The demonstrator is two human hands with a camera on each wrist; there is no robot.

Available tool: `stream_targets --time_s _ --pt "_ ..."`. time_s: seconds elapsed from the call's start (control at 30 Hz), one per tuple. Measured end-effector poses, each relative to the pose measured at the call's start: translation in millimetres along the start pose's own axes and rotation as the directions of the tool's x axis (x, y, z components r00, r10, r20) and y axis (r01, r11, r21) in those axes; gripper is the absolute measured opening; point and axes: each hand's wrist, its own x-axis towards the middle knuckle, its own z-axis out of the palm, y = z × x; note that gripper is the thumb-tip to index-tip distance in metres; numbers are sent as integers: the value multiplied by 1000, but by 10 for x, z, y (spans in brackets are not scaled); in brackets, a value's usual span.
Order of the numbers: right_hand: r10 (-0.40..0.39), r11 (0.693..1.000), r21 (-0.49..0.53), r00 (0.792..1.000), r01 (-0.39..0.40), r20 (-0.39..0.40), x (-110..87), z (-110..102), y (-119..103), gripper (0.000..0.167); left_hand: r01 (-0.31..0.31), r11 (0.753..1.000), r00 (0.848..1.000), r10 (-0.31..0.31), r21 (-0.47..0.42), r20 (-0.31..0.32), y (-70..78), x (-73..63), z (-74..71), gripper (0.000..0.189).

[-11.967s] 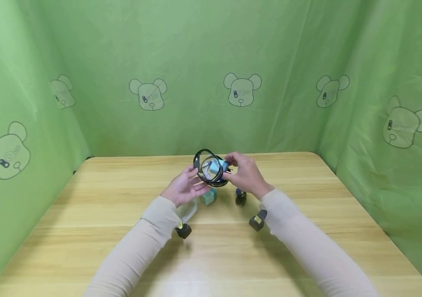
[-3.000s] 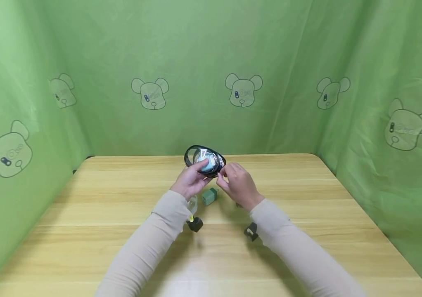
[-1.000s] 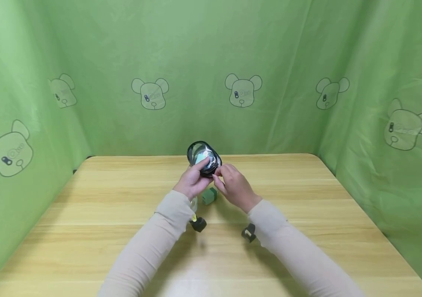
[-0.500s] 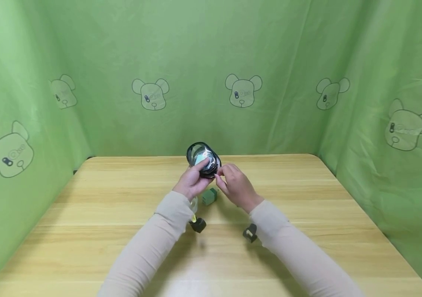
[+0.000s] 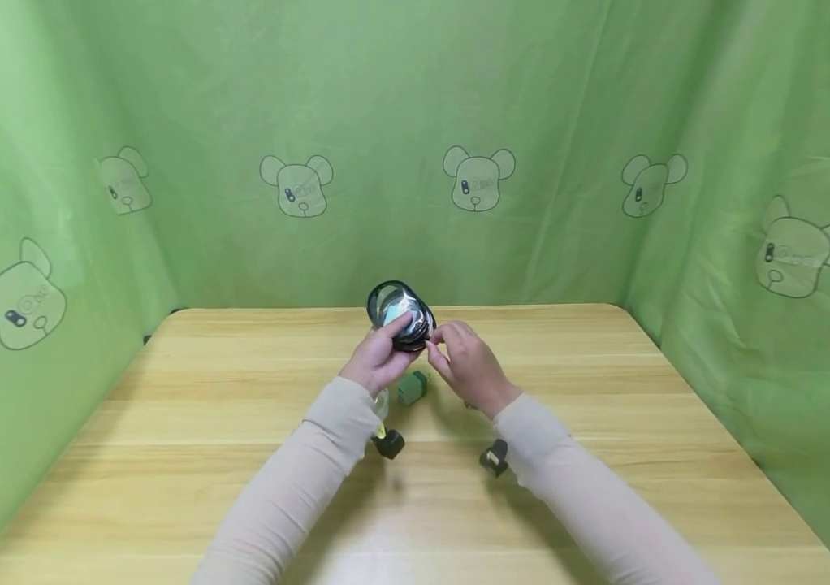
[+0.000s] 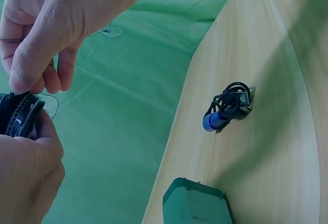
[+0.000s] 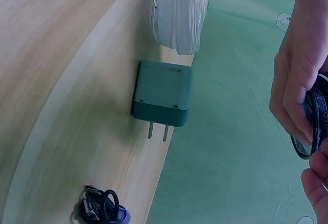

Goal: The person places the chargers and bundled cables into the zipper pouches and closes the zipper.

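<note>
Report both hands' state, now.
Left hand: closed, holding the black-rimmed clear pouch.
Right hand: closed, pinching at the pouch's zipper; exact grip hidden.

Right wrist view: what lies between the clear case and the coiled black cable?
The green two-pronged charger lies between them on the wooden table, as the right wrist view shows.

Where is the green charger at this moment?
In the head view, the green charger lies on the table, just below and right of the left hand. The right wrist view shows it between the clear pouch and the cable.
</note>
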Motion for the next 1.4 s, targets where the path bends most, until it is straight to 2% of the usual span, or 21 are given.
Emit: stream_targets --time_s 0.97,1.4 --pt "20 1000 -2 1000 -20 4 18 -63 43 5 39 999 999 -39 -3 -31 25 -26 16 59" --pt "33 999 -18 999 -34 -3 6 -80 72 9 52 999 998 -52 2 -37 26 -40 -4 61"
